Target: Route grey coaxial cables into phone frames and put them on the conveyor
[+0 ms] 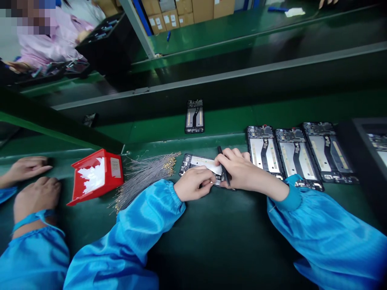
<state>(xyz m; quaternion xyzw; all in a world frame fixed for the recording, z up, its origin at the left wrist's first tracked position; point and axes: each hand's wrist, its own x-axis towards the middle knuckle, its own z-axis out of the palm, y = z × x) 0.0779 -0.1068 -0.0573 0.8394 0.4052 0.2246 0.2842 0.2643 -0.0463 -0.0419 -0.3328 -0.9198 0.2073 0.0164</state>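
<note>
Dark-green bench (187,237) surface extends between the blue-sleeved forearms (323,225), bounded left by gold-tipped grey wires (143,177), right by three opened phones (298,157). The black-framed, silver-plated rectangular phone assembly (201,161) lies beneath both hands' fingers. Right grip (242,171): clenched around slim black rod-shaped tool (226,176). Left grip (193,183): fingers curled at near edge; contents cannot be determined.
</note>
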